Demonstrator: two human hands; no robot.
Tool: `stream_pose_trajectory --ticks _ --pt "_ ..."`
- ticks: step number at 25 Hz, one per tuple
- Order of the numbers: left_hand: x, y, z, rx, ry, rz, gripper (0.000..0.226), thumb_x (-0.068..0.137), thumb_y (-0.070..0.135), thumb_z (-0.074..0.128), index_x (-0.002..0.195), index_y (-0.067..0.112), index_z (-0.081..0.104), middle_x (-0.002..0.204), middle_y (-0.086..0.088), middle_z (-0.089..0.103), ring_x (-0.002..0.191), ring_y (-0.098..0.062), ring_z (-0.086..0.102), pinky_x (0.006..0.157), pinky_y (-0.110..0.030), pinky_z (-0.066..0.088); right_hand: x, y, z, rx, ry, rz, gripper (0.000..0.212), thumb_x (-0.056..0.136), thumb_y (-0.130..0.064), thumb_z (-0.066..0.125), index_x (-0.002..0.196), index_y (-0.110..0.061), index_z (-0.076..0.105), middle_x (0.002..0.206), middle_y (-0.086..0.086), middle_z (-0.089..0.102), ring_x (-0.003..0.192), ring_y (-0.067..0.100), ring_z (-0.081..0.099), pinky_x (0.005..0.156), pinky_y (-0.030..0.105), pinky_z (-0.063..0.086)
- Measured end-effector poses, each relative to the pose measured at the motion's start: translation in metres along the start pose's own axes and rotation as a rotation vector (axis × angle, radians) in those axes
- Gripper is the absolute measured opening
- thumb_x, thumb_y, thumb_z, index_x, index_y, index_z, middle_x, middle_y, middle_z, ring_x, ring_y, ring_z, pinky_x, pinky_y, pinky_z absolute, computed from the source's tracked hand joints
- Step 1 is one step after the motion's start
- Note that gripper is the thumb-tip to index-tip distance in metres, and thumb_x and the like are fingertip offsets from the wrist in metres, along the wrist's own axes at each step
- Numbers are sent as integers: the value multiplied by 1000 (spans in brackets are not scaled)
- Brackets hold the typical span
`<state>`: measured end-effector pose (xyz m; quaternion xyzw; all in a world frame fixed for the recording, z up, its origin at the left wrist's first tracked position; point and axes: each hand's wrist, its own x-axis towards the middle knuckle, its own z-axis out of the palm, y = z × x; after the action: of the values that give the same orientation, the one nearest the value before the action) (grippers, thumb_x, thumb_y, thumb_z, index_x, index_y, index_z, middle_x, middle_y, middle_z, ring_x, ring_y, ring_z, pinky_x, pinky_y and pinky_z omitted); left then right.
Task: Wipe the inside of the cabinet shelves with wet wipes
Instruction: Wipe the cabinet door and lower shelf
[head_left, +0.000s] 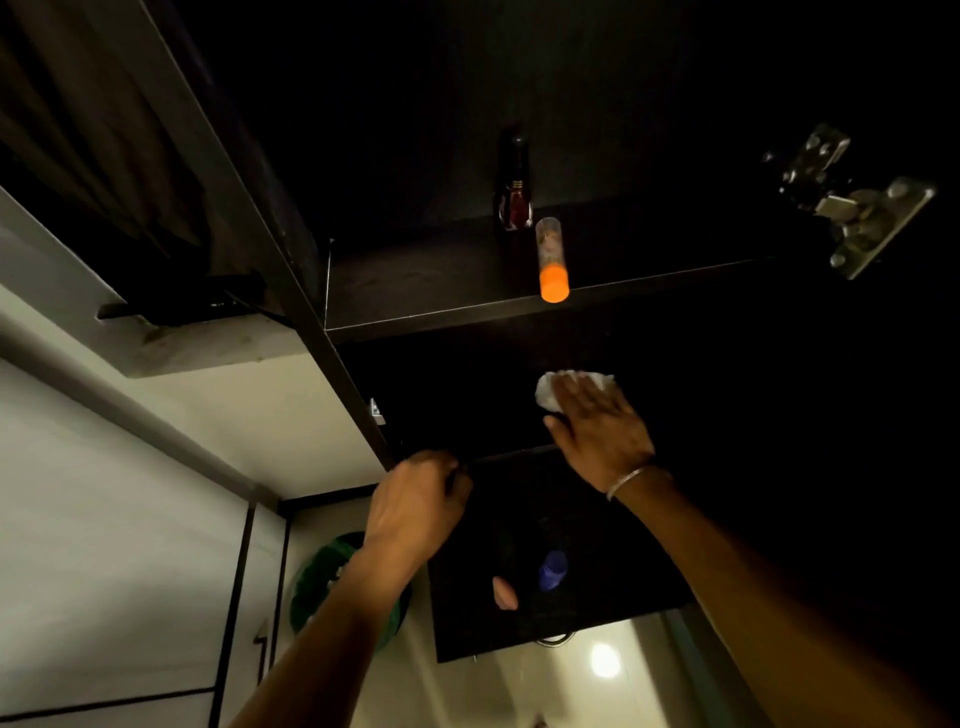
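Note:
I look into a dark cabinet with black shelves. My right hand (597, 421) lies flat, fingers straight, on a crumpled white wet wipe (550, 387) and presses it onto the middle shelf (457, 415). A thin metal bangle circles that wrist. My left hand (415, 501) grips the front left corner of the same shelf, fingers curled over its edge. The upper shelf (426, 291) carries a tube with an orange cap (552, 260) lying at its front edge and a dark glass bottle (513, 187) standing behind it.
A metal door hinge (852, 202) sticks out at the upper right. On the lower shelf stand a blue-capped item (551, 570) and a pinkish item (505, 593). A green round object (317, 587) sits below left, beside white wall panels (104, 519).

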<state>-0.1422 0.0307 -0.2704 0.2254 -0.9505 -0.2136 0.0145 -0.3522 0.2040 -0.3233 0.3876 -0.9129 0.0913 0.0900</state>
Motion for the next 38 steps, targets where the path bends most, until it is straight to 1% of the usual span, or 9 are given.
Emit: stream_pose_trajectory --ticks 2,12,15,19,22,27,32,34,38 --pt "1 8 3 162 65 142 35 92 33 56 123 21 64 115 -3 64 106 -27 60 84 -40 53 -5 22 -2 -22 10 103 66 95 -53 28 144 -12 46 143 10 52 133 25 48 114 47 32" --pt "-10 4 2 172 10 49 39 90 29 59 129 24 57 115 -1 64 95 -26 68 70 -38 58 -25 -16 1 22 82 570 79 95 -54 28 142 9 38 143 32 43 136 43 39 114 50 31" --pt "-7 8 -1 140 8 50 37 90 25 59 127 23 59 113 -3 66 95 -27 69 71 -38 58 -49 -57 -1 43 189 554 72 94 -48 39 142 6 40 145 28 42 137 42 36 116 51 25" --pt "-5 10 -2 159 -16 82 28 95 35 48 114 24 65 109 -2 68 95 -28 70 73 -37 57 -46 -141 17 179 164 2 57 89 -33 48 138 -3 51 141 17 52 133 33 46 114 46 29" --pt "-7 6 -5 193 -52 58 29 94 25 52 122 23 61 112 -5 67 99 -28 68 75 -36 54 -47 -84 17 101 87 -224 58 88 -20 39 144 -11 45 146 11 48 136 28 43 119 42 22" --pt "-4 8 -13 130 -110 44 37 92 19 52 128 24 59 115 -6 66 101 -29 67 81 -37 56 -52 -30 -4 134 154 177 65 75 -12 32 136 -7 53 135 15 57 125 34 55 116 42 25" --pt "3 18 -25 130 -210 -16 27 95 23 50 115 19 68 111 -12 69 101 -30 67 74 -32 50 -46 -116 -15 294 82 -114 38 87 -10 51 121 -14 68 124 6 66 116 23 62 95 39 53" --pt "6 23 -37 54 -237 -32 28 96 30 50 113 20 70 110 -12 70 99 -30 67 71 -31 49 -39 -109 -39 449 -38 72 27 89 -9 60 109 -21 75 114 -1 71 107 11 63 91 29 50" --pt "11 48 -59 -75 -137 55 37 95 33 55 129 23 64 125 -8 67 111 -27 65 89 -34 54 -37 -87 -90 818 174 376 17 84 -17 72 91 -31 77 91 -9 76 89 5 70 83 31 57"
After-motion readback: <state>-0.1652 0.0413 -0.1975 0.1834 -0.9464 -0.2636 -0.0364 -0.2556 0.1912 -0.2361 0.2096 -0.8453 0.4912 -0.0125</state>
